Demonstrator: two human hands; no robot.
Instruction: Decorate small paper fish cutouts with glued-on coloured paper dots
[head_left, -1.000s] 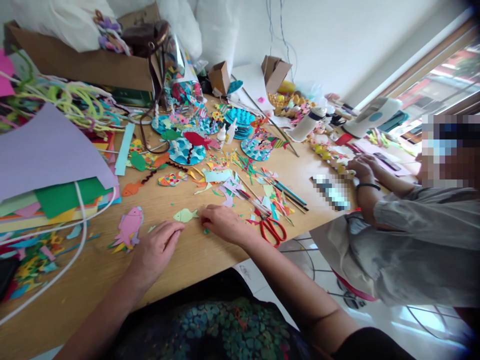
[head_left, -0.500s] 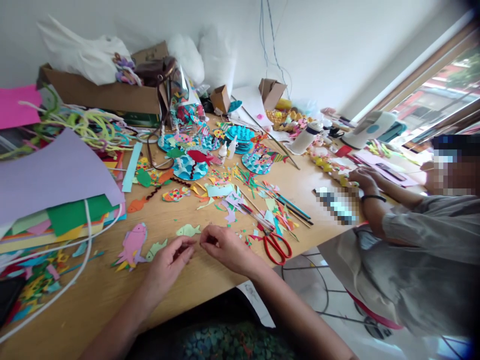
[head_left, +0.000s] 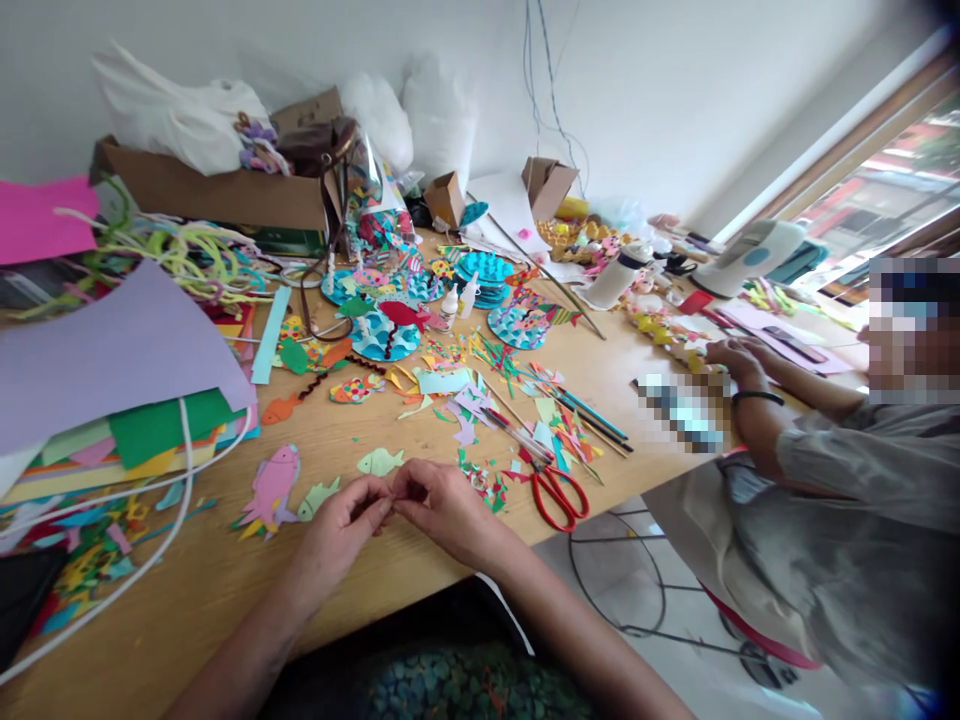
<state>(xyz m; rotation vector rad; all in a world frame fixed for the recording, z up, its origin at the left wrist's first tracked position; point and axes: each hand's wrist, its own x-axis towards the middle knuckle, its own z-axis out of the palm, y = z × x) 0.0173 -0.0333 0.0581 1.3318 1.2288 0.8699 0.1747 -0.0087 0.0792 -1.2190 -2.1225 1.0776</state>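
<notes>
Fingertips of our two hands meet low in front of us, over the near part of the table. The left hand and the right hand both have their fingers curled in, thumbs drawn toward forefingers; we cannot tell whether they pinch something small or only press together. A second ago we have the hands apart, the right one by the tail of the green fish; half a second ago a gap remains. Now it is gone, so we judge that both hands work at one spot, with the fish left lying for the moment.

It lies flat just beyond the fingertips, its tail close to the right hand; whether they touch we cannot tell. A second fish, also green, lies just beside the left hand, and farther left we see a pink fish.

To the right come scraps, then red scissors near the table's edge. Beyond, we find a spotted fish, blue discs and two bottles. Well apart, a co-worker's hands are at a yellow strip.
</notes>
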